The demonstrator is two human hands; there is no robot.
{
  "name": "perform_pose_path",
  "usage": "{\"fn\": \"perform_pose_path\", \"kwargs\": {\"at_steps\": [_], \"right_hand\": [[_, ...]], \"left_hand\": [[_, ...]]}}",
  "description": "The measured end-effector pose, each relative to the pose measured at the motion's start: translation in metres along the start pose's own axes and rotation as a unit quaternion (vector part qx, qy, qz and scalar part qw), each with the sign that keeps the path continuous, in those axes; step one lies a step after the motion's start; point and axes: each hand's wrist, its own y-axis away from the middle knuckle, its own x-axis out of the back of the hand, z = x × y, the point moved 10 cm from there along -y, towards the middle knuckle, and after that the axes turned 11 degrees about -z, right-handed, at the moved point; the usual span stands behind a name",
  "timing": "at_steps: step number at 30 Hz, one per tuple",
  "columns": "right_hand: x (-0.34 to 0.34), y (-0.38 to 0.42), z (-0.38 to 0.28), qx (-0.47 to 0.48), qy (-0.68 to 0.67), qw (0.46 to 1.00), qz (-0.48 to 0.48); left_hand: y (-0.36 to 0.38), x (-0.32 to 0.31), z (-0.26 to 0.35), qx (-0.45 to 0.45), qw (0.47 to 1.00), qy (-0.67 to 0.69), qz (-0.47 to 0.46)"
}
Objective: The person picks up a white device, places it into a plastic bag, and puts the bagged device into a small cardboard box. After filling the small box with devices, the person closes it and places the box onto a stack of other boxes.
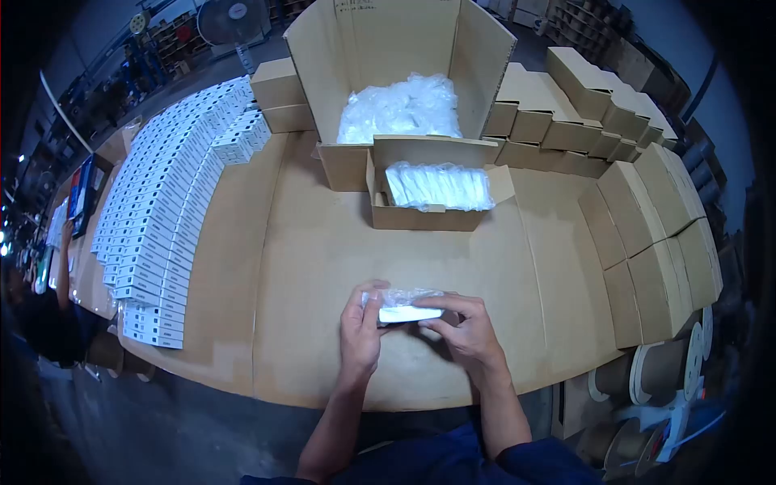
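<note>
Above the near part of the table, a small white box [410, 312] with clear plastic wrap around its top is held between both hands. My left hand [361, 327] grips its left end, thumb in front. At the right end, my right hand [465, 323] pinches the box and plastic between thumb and fingers. Beyond them stands an open carton [428, 219] packed with a row of plastic-wrapped white packets [440, 187]. Behind it, a larger open cardboard box [323, 77] contains a heap of clear plastic bags [400, 109].
Stacked small white boxes [166, 206] cover the table's left side. Closed brown cartons [651, 242] are piled along the right, with more cartons [558, 105] at the back right. Cable spools [655, 372] stand below the right edge. Another person [48, 315] is at the far left.
</note>
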Motion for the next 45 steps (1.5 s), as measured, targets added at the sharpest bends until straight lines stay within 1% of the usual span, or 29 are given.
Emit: {"fn": "perform_pose_path", "kwargs": {"at_steps": [2, 5, 8, 11, 14, 17, 18, 21, 22, 25, 26, 27, 28, 30, 31, 33, 35, 36, 37, 41, 42, 43, 45], "right_hand": [[0.000, 0.001, 0.012, -0.024, -0.036, 0.999, -0.004], [0.004, 0.001, 0.013, -0.020, -0.039, 0.999, -0.004], [0.006, 0.001, 0.022, -0.038, -0.053, 0.998, -0.009], [0.004, -0.004, -0.007, 0.065, 0.109, 0.991, -0.045], [0.005, -0.011, -0.033, 0.106, 0.228, 0.968, -0.021], [0.005, -0.019, -0.037, 0.038, 0.253, 0.966, -0.041], [0.001, -0.023, -0.050, 0.059, 0.278, 0.957, -0.059], [-0.013, -0.036, -0.063, 0.117, 0.357, 0.918, -0.126], [-0.014, -0.042, -0.067, 0.119, 0.332, 0.926, -0.133], [0.000, -0.063, -0.077, 0.117, 0.290, 0.943, -0.112], [0.009, -0.072, -0.082, 0.136, 0.291, 0.944, -0.070], [0.019, -0.079, -0.085, 0.132, 0.299, 0.945, -0.026], [0.029, -0.086, -0.087, 0.128, 0.307, 0.943, 0.020], [0.047, -0.101, -0.097, 0.106, 0.338, 0.929, 0.106], [0.053, -0.107, -0.102, 0.085, 0.360, 0.918, 0.145], [0.056, -0.121, -0.107, 0.108, 0.357, 0.908, 0.191], [0.049, -0.132, -0.114, 0.150, 0.356, 0.894, 0.227], [0.044, -0.140, -0.110, 0.137, 0.332, 0.907, 0.220], [0.038, -0.144, -0.108, 0.147, 0.341, 0.901, 0.225], [0.019, -0.151, -0.082, 0.165, 0.385, 0.873, 0.250], [0.015, -0.152, -0.073, 0.145, 0.374, 0.882, 0.247], [0.013, -0.154, -0.065, 0.125, 0.361, 0.891, 0.245], [0.007, -0.155, -0.058, 0.132, 0.374, 0.884, 0.249]], "left_hand": [[0.002, -0.012, 0.019, -0.020, 0.999, -0.019, -0.030], [0.005, -0.018, 0.024, -0.011, 0.998, -0.006, -0.070], [0.007, -0.030, 0.030, -0.040, 0.974, -0.123, -0.185], [0.003, -0.018, 0.014, 0.012, 0.959, -0.162, -0.234], [-0.003, -0.014, 0.026, -0.035, 0.953, -0.202, -0.223], [-0.011, -0.013, 0.044, -0.064, 0.928, -0.288, -0.225], [-0.012, -0.017, 0.055, -0.059, 0.919, -0.312, -0.232], [-0.025, -0.013, 0.058, 0.053, 0.924, -0.287, -0.247], [-0.030, -0.009, 0.057, 0.061, 0.915, -0.291, -0.271], [-0.049, -0.002, 0.073, 0.038, 0.939, -0.199, -0.278], [-0.062, 0.006, 0.083, 0.006, 0.924, -0.284, -0.258], [-0.070, 0.007, 0.100, -0.047, 0.894, -0.375, -0.239], [-0.077, 0.004, 0.116, -0.100, 0.854, -0.463, -0.217], [-0.092, -0.006, 0.146, -0.204, 0.741, -0.618, -0.169], [-0.101, -0.009, 0.150, -0.215, 0.708, -0.650, -0.172], [-0.119, -0.016, 0.157, -0.239, 0.638, -0.710, -0.177], [-0.134, -0.017, 0.156, -0.243, 0.600, -0.740, -0.184], [-0.140, -0.016, 0.155, -0.253, 0.581, -0.750, -0.192], [-0.145, -0.016, 0.154, -0.264, 0.562, -0.759, -0.198], [-0.145, 0.007, 0.157, -0.298, 0.631, -0.691, -0.188], [-0.144, 0.014, 0.158, -0.275, 0.652, -0.682, -0.187], [-0.144, 0.021, 0.158, -0.270, 0.662, -0.674, -0.185], [-0.143, 0.035, 0.154, -0.258, 0.682, -0.659, -0.183]]}}
